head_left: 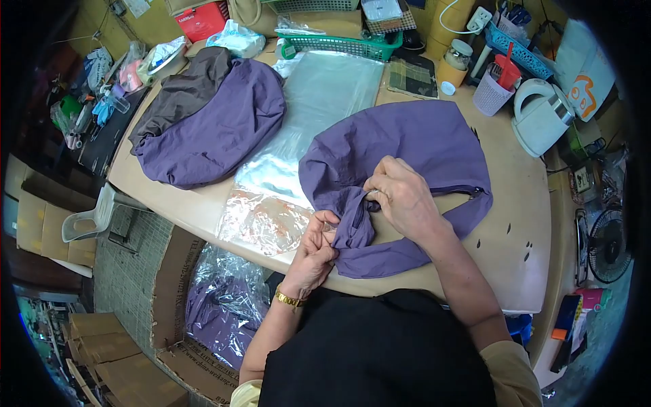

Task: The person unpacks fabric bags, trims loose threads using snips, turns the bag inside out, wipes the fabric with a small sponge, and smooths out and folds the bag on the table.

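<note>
Head view: purple fabric bag (407,146), crumpled, zipper along its lower edge, centre of frame on the table (522,224), left hand (315,247) fingers pinched on its corner, right hand (400,197) fingers clamped on the zipper seam, second purple bag (217,129) upper left.

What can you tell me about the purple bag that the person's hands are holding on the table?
The purple bag is of thin, soft, wrinkled cloth and lies flat and empty-looking on the pale table, beside a clear plastic sheet. A zipper runs along its near edge. The left hand pinches a folded corner of the cloth, and the right hand presses and grips the cloth near the zipper's end.
</note>
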A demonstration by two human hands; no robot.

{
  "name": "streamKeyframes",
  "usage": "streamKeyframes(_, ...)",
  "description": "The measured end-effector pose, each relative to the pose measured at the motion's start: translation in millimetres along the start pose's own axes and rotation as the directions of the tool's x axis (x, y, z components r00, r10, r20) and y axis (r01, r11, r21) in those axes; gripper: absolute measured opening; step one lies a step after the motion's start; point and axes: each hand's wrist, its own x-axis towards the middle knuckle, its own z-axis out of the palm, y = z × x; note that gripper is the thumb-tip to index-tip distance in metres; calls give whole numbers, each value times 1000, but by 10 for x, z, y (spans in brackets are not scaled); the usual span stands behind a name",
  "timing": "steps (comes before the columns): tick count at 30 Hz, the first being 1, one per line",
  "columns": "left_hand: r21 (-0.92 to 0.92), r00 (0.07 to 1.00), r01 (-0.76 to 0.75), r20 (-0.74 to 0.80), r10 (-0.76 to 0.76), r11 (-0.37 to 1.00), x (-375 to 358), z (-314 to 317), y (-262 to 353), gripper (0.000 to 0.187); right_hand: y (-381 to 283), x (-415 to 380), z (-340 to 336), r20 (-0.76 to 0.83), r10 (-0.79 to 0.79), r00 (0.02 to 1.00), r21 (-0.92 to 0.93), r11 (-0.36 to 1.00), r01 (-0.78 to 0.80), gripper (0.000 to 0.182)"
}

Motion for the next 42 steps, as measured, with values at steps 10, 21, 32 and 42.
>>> streamKeyframes(10,235,977,-104,-159,144,966,38,-83,-164,34,-64,-78,-4,-18,116,993,120,986,-113,16)
streamKeyframes(21,386,965,-10,-237,109,923,65,-23,-168,29,-87,-388,313,6,26,1000,210,977,-27,5)
streamKeyframes(32,353,966,10,-245,82,936,78,-4,-166,29,-58,-350,244,-55,138,989,211,970,-124,10)
streamKeyframes(42,271,948,-2,-307,89,963,64,5,-161,29,-196,-412,355,-7,108,994,352,931,-99,9)
